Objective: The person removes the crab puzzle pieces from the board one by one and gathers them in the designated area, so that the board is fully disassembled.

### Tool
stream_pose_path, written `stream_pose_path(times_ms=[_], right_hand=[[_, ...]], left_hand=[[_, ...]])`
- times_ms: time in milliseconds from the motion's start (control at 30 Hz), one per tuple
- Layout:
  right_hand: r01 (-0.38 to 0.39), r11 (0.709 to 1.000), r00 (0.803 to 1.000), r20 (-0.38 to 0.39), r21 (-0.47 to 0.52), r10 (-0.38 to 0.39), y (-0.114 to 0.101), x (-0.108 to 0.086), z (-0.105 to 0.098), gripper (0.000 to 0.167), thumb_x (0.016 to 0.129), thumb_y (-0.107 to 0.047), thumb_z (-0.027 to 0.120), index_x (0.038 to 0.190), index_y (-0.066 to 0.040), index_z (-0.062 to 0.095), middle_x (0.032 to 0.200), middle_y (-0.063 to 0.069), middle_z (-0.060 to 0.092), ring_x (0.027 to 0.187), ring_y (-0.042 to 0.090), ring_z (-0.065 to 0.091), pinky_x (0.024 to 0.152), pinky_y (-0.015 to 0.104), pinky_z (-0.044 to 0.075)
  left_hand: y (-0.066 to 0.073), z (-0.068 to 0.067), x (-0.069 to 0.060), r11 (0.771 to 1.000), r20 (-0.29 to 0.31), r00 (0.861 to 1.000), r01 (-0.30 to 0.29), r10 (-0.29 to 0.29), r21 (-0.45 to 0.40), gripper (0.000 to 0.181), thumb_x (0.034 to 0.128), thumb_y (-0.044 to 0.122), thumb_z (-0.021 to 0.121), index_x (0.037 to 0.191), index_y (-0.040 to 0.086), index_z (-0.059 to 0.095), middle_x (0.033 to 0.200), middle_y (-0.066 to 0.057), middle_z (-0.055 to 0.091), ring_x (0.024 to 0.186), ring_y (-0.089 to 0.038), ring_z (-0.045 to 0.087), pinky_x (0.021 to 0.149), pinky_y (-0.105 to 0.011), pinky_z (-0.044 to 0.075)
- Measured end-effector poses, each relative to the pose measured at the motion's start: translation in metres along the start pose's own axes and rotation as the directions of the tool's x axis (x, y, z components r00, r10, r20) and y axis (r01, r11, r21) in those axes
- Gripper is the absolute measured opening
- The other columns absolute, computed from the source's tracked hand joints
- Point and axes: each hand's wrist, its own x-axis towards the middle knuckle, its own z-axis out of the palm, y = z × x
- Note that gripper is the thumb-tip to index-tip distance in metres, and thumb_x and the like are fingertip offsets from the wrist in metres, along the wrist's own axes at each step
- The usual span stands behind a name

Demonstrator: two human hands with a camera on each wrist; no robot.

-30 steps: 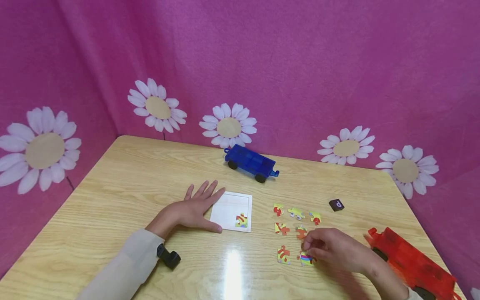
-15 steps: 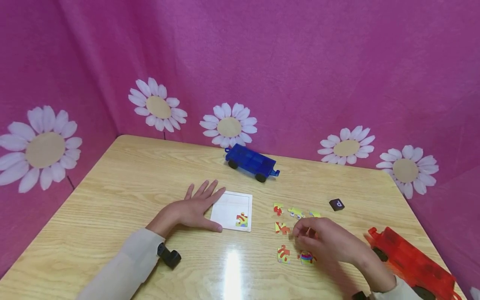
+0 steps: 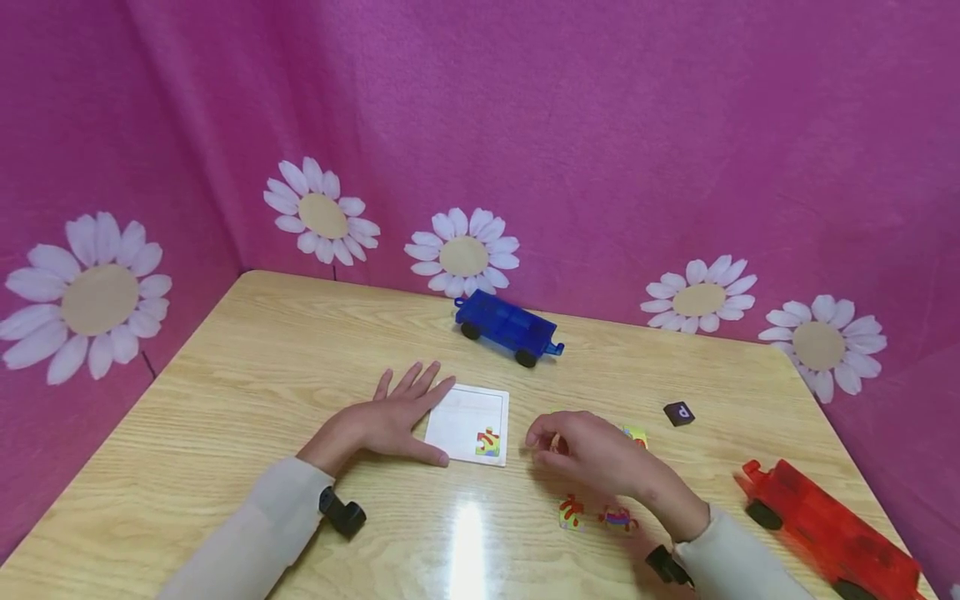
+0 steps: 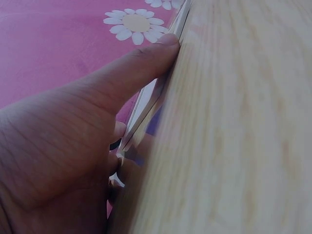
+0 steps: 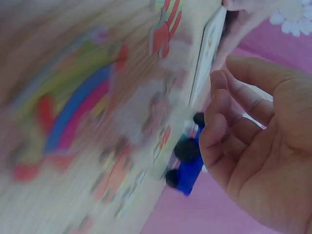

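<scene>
My left hand [image 3: 390, 427] lies spread on the left side of a white square puzzle tray [image 3: 456, 421], its thumb at the tray's near edge. One colourful puzzle piece [image 3: 487, 442] sits in the tray's near right corner. To the right, my right hand [image 3: 600, 454] hovers over several loose pieces, fingers loosely curled, with nothing visible between thumb and fingers. It hides most of the upper rows; a yellow piece [image 3: 636, 435] shows past it. Nearer me lie a red-and-yellow piece [image 3: 571, 512] and a rainbow piece [image 5: 83, 107], blurred in the right wrist view.
Behind the tray stands a blue toy car base [image 3: 506, 327] with black wheels. A red one [image 3: 832, 525] is at the right edge. A small black cube [image 3: 678, 413] with a white letter lies right of the pieces. A pink flowered cloth [image 3: 570, 167] encloses the table.
My right hand has moved left and slightly away from me, from beside the rainbow piece to over the upper left pieces near the tray. The left hand has stayed on the tray.
</scene>
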Motion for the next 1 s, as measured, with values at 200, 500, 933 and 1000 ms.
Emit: stream_pose_path(times_ms=[200,500,933,1000], right_hand=[[0.072,0.996,0.997,0.009,-0.059,-0.071,-0.007,0.021,0.006,0.012,0.095,-0.01,0.073,0.107,-0.014,0.073,0.086,-0.015,0.064,0.073,0.007,0.055,0.068,0.028,0.05],[0.079,0.989,0.997,0.025,-0.125,-0.077,-0.013,0.045,0.012,0.017,0.094,-0.019,0.077,0.111,-0.016,0.073,0.091,-0.012,0.068,0.081,0.009,0.062,0.076,0.033,0.054],[-0.034,0.988,0.996,0.074,-0.149,0.045,-0.013,0.056,0.014,0.035,0.086,-0.031,0.086,0.116,-0.016,0.073,0.094,-0.01,0.066,0.086,0.011,0.059,0.081,0.037,0.052],[-0.039,0.987,0.996,0.075,-0.158,0.052,-0.014,0.057,0.015,0.035,0.086,-0.029,0.086,0.115,-0.016,0.073,0.095,-0.009,0.065,0.086,0.011,0.058,0.081,0.037,0.052]], left_hand=[[0.0,0.0,0.001,1.0,0.0,1.0,-0.004,0.004,0.011,0.115,0.0847,0.069,0.071,0.167,0.017,0.01,0.172,-0.011,-0.007,0.155,-0.033,-0.013,0.117,-0.062,-0.015],[0.0,0.0,0.001,0.999,0.014,1.0,0.016,-0.017,0.03,0.116,0.0844,0.073,0.068,0.168,0.02,0.007,0.172,-0.009,-0.01,0.155,-0.031,-0.015,0.117,-0.06,-0.016],[0.0,0.0,0.0,1.0,0.01,1.0,0.011,-0.011,0.016,0.115,0.0847,0.071,0.07,0.168,0.018,0.009,0.172,-0.011,-0.008,0.155,-0.034,-0.014,0.117,-0.062,-0.015],[0.001,0.0,0.0,1.0,0.008,1.0,0.013,-0.013,0.015,0.115,0.0847,0.07,0.07,0.168,0.018,0.009,0.172,-0.011,-0.008,0.155,-0.034,-0.014,0.117,-0.062,-0.016]])
